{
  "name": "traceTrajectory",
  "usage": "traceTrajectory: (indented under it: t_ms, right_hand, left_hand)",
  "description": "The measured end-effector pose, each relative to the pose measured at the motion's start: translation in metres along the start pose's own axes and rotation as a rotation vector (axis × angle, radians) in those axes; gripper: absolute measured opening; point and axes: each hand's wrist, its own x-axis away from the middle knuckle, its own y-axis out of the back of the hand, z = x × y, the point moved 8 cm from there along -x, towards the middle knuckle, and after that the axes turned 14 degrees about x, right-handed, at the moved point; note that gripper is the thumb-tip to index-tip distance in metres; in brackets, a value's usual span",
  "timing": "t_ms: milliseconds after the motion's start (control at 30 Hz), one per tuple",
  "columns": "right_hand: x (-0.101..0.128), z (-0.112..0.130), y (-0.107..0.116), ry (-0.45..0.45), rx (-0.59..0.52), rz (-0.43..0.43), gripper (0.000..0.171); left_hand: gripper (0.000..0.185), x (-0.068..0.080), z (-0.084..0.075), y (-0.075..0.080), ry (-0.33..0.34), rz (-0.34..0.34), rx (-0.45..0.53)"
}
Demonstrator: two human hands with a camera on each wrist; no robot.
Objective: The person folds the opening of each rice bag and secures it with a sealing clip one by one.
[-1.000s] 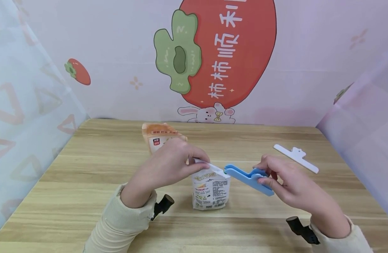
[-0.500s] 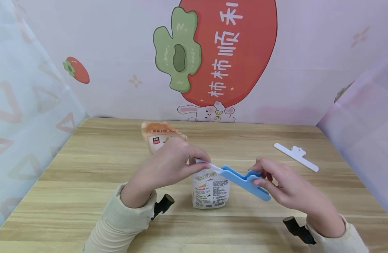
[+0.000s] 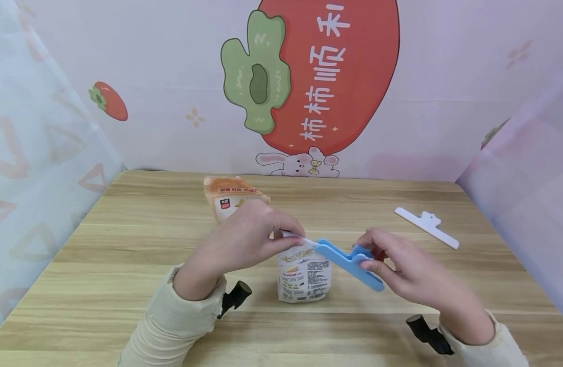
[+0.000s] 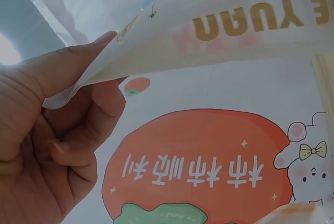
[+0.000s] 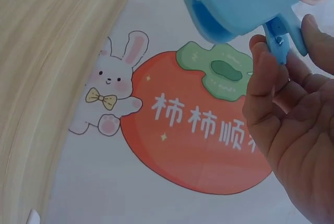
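A white printed food bag (image 3: pixel 304 278) stands upright on the wooden table, its top edge drawn flat. My left hand (image 3: pixel 258 234) pinches the left end of that edge between thumb and fingers; the left wrist view shows the bag's film (image 4: pixel 172 41) passing between them. In my right hand (image 3: pixel 409 270) a long blue bag clip (image 3: pixel 347 265) is held by its handle tabs, thumb on one and fingers on the other. The clip's far end overlaps the right part of the bag's top edge. From the right wrist, the clip (image 5: pixel 235 10) shows parted jaws at its near end.
Behind my left hand lies an orange-and-white pouch (image 3: pixel 235 196), partly hidden. A white bag clip (image 3: pixel 428 227) rests on the table (image 3: pixel 171 326) at the right. Printed cloth walls (image 3: pixel 171 102) enclose the table at the back and sides.
My right hand has moved left with the blue clip, whose end has slid farther over the bag's top edge. My left hand keeps its pinch in the same place.
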Motion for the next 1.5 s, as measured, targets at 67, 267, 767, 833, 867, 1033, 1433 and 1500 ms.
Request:
traceTrajectory:
  t_ms: [67,267,767,833,867,1033,1433,1500]
  right_hand:
    - [-0.001,-0.001,-0.001,-0.032,0.009,0.017,0.029]
    - [-0.002,-0.002,-0.004,-0.091,-0.001,0.037,0.029]
    - [-0.005,-0.005,-0.007,-0.15,-0.056,-0.03,0.032]
    - [-0.005,-0.005,-0.008,-0.156,-0.056,-0.033,0.032]
    - [-0.005,-0.004,-0.008,-0.158,-0.056,-0.034,0.033]
    - [-0.007,0.001,-0.007,-0.146,-0.054,-0.057,0.034]
    - [-0.009,0.007,-0.007,-0.123,-0.034,-0.126,0.032]
    - [-0.009,0.006,-0.007,-0.139,-0.034,-0.119,0.032]
  left_hand:
    - [0.004,0.0,0.0,0.0,-0.002,0.002,0.009]
    - [0.006,0.0,0.004,0.0,0.013,-0.004,0.021]
    - [0.006,-0.002,0.002,-0.001,0.016,-0.009,-0.026]
    - [0.006,-0.002,0.002,-0.001,0.012,-0.008,-0.031]
    - [0.006,-0.002,0.001,-0.001,0.015,-0.008,-0.028]
    - [0.009,-0.002,0.0,-0.002,0.031,0.002,-0.009]
    - [0.008,0.0,0.002,-0.001,0.068,-0.03,0.04]
    - [0.008,0.001,0.005,-0.001,0.099,-0.029,0.059]
